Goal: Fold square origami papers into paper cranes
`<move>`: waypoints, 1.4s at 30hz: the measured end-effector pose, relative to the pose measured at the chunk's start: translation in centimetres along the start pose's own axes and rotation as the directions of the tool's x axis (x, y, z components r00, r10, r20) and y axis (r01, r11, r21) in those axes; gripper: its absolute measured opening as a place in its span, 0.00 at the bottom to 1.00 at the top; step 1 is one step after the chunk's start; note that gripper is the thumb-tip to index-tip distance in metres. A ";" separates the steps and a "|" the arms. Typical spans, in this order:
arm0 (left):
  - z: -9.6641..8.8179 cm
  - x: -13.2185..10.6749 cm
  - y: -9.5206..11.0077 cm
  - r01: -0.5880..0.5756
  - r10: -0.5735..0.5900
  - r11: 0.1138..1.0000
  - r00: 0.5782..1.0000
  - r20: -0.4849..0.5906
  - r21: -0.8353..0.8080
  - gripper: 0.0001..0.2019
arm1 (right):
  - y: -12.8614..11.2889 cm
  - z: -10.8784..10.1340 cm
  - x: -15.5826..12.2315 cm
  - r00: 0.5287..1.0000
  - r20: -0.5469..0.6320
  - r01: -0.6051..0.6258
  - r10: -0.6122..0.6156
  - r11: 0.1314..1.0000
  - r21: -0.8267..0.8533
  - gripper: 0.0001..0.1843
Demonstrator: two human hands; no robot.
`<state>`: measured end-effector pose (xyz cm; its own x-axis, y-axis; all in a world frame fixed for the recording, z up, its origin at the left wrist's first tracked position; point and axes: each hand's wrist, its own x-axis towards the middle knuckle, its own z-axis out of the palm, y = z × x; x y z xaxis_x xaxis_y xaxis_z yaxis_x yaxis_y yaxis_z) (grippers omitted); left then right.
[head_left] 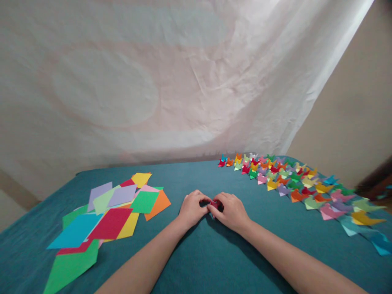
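My left hand (192, 208) and my right hand (231, 211) meet at the middle of the teal table (214, 257). Both have their fingers curled in around a small folded piece of red paper (214, 204), which rests low on the cloth between them. Most of the paper is hidden by my fingers, so its shape is unclear. Both forearms stretch in from the bottom edge of the view.
A loose spread of flat coloured paper sheets (110, 212) lies on the left. Several rows of small folded paper figures (294, 181) in many colours run along the right side towards the table edge. A creased white cloth (171, 73) hangs behind.
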<state>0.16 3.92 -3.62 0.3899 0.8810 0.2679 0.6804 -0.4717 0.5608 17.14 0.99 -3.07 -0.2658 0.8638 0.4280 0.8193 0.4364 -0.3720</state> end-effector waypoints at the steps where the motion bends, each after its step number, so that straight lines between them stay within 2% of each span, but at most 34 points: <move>1: 0.0 0.0 0.0 0.000 0.000 1.000 1.000 0.000 -0.002 0.09 | 0.0 0.1 0.1 1.000 0.000 -0.006 0.006 1.000 -0.007 0.10; 14: -0.2 -0.1 0.3 0.002 -0.002 1.000 1.000 0.023 -0.005 0.08 | 0.5 0.2 -0.1 1.000 0.013 0.001 -0.001 1.000 -0.026 0.09; 28: -0.5 -0.5 0.6 -0.029 0.029 1.000 0.999 0.019 -0.003 0.08 | 1.2 0.1 -0.3 0.994 0.058 0.096 -0.096 0.995 -0.008 0.07; 34: -0.6 -0.9 1.1 -0.106 0.107 0.982 0.994 -0.003 0.157 0.07 | 1.2 -0.2 -0.4 0.988 0.019 0.153 -0.152 0.988 -0.033 0.06; 42: -1.1 -1.0 1.7 -0.229 0.226 0.877 0.972 0.059 0.423 0.08 | 0.3 -1.0 -0.5 0.966 0.004 0.257 -0.258 0.962 -0.089 0.08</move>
<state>0.27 2.25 -2.11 0.5693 0.7479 0.3413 0.7694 -0.6310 0.0992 18.02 0.47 -2.58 -0.4699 0.7233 0.5060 0.7655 0.6194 -0.1745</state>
